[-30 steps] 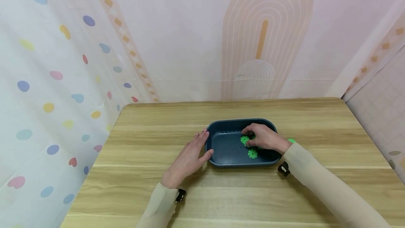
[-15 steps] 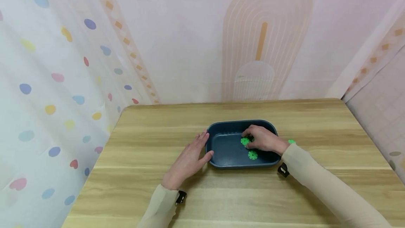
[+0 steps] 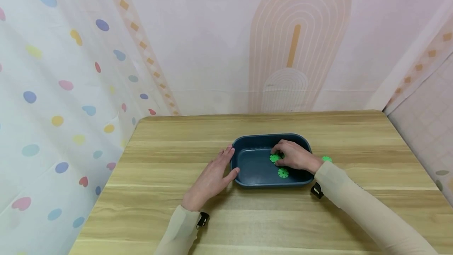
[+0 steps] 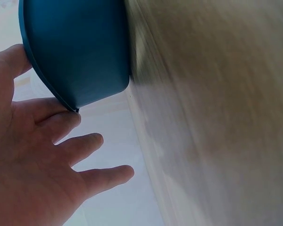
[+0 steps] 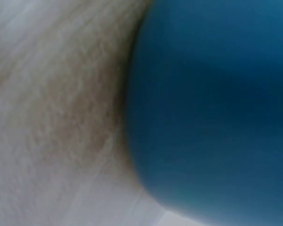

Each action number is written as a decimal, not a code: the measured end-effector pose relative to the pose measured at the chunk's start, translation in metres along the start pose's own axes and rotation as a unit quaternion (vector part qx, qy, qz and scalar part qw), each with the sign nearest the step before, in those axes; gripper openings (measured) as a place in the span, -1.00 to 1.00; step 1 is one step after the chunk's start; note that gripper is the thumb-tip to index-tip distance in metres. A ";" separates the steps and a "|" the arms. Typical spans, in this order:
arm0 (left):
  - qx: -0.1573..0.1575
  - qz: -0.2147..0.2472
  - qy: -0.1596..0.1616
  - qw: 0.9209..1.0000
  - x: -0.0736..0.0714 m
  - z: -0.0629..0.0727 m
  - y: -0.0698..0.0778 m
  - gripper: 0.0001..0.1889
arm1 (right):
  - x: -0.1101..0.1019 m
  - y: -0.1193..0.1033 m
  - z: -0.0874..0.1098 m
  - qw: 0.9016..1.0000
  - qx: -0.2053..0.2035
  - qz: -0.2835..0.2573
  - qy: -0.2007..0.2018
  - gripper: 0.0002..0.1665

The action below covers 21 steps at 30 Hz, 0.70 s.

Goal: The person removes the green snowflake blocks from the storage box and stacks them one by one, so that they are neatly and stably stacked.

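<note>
i read the step in hand as picking up a green notched disc [image 3: 274, 158] inside the dark blue tray [image 3: 253, 164]: the right hand [image 3: 295, 156] has thumb and fingers curved about it, though i can't tell if they pinch, while the left hand [image 3: 210, 174] lies spread, unclenched, against the tray's left rim. next, i'd want a sure pinch before any lift, minding the second disc [image 3: 283, 173] just beside. the right hand hides part of the tray's floor, its sleeve [image 3: 357, 198] partly covers a third disc [image 3: 326, 159] outside, and my right wrist view shows no fingers.
</note>
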<state>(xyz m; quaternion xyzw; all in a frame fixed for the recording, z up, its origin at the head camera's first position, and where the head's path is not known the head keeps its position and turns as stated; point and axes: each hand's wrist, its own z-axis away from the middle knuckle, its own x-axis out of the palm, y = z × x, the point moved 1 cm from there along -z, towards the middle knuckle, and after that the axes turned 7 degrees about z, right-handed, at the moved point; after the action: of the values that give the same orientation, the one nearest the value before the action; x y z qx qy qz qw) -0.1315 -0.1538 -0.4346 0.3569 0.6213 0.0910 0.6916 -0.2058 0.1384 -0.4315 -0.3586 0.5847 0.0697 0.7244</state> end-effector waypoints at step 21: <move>-0.006 -0.005 -0.004 1.000 -0.002 0.001 0.002 -0.25 | -0.007 -0.003 0.003 1.000 0.007 -0.024 0.015 -0.63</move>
<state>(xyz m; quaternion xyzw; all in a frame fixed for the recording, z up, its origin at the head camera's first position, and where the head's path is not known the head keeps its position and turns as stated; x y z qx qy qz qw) -0.1305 -0.1537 -0.4322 0.3502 0.6194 0.0898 0.6968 -0.2040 0.1403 -0.4238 -0.3683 0.5876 0.0429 0.7192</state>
